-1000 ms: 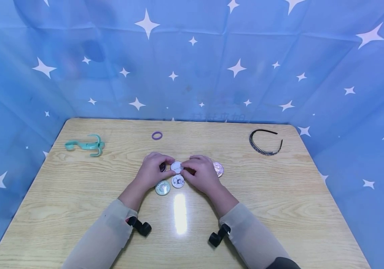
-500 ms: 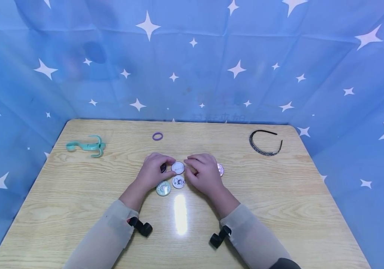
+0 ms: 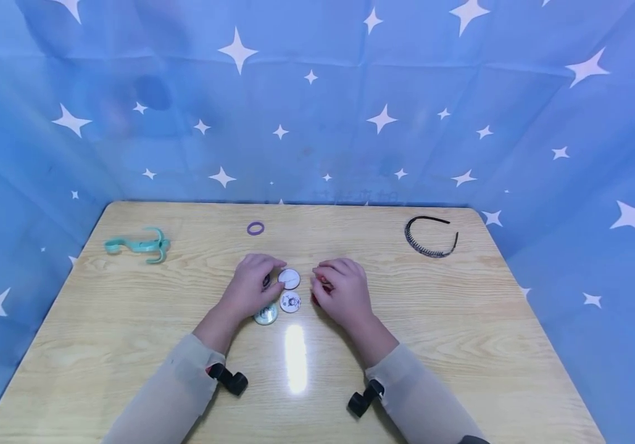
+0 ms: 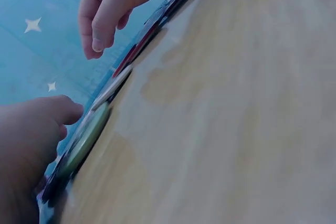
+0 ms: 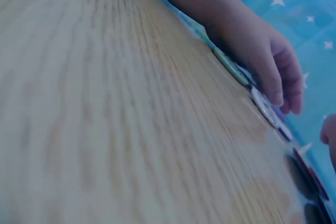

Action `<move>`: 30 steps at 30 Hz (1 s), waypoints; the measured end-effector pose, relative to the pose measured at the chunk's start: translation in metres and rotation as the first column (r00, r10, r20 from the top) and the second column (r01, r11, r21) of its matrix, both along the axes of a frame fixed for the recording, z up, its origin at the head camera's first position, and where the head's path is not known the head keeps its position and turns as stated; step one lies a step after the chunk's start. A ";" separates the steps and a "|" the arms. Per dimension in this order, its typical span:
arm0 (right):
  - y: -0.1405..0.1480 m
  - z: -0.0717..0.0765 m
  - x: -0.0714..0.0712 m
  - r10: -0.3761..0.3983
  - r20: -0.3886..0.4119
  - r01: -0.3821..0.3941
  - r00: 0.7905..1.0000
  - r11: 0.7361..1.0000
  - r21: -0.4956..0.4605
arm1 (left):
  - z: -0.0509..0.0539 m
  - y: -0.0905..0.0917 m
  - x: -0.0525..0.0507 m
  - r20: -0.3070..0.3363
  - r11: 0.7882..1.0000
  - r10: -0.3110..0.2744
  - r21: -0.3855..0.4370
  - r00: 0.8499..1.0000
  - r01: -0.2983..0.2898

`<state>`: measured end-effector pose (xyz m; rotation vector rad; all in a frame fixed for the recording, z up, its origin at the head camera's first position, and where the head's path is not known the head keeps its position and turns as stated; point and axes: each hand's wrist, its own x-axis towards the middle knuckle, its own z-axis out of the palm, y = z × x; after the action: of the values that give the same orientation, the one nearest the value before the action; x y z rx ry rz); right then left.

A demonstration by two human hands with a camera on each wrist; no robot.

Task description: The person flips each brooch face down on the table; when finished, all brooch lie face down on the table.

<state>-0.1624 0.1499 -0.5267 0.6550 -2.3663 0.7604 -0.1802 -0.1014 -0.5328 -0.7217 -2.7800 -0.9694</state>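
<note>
My left hand (image 3: 250, 285) arches over a dark round button badge (image 3: 266, 282), partly hidden beneath it. Its thumb and fingertips lie by the left edge of a white badge (image 3: 290, 279); whether they touch it I cannot tell. Just below are a white badge with a small drawing (image 3: 290, 302) and a pale green badge (image 3: 265, 314). My right hand (image 3: 345, 291), loosely bent, is over a red badge (image 3: 325, 285), mostly hidden. In the left wrist view, the right hand's fingertips (image 4: 96, 46) hang apart from the badges. From the right wrist, the left hand (image 5: 257, 51) hovers above a white badge (image 5: 265, 107).
On the wooden table (image 3: 434, 345), a teal pronged clip (image 3: 138, 245) lies far left. A purple ring-shaped band (image 3: 255, 229) is at the back, and a black toothed headband (image 3: 425, 248) back right. A blue starry curtain (image 3: 306, 105) hangs behind.
My right hand has left the upper white badge and moved slightly right, over the red badge. The pink badge beside it is now hidden. My left hand stays nearly in place.
</note>
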 end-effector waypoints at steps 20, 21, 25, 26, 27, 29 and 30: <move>0.032 -0.003 0.005 -0.124 0.152 0.128 0.981 0.992 -0.014 | 0.005 0.065 0.007 -0.081 0.991 -0.027 -0.134 0.996 0.016; 0.033 -0.003 0.005 -0.127 0.161 0.131 0.979 0.991 -0.012 | 0.005 0.069 0.006 -0.065 0.990 -0.021 -0.143 0.998 0.011; 0.037 -0.006 0.005 -0.136 0.191 0.142 0.972 0.990 -0.019 | 0.004 0.082 0.003 -0.020 0.988 -0.011 -0.156 1.000 0.008; 0.037 -0.007 0.005 -0.139 0.196 0.146 0.971 0.989 -0.022 | 0.004 0.085 0.002 -0.020 0.988 -0.012 -0.157 1.000 0.009; 0.038 -0.007 0.004 -0.139 0.204 0.147 0.969 0.989 -0.026 | 0.005 0.088 0.001 -0.017 0.987 -0.011 -0.158 1.000 0.008; 0.038 -0.008 0.002 -0.135 0.207 0.145 0.969 0.989 -0.034 | 0.006 0.091 0.000 -0.017 0.988 -0.008 -0.154 1.000 0.005; 0.038 -0.009 0.001 -0.132 0.210 0.143 0.969 0.989 -0.038 | 0.006 0.092 -0.001 -0.016 0.988 -0.006 -0.156 1.000 0.004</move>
<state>-0.1611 0.1874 -0.5354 0.3998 -2.5388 0.8626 -0.1808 -0.0096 -0.5264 -0.7529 -2.8650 -0.7491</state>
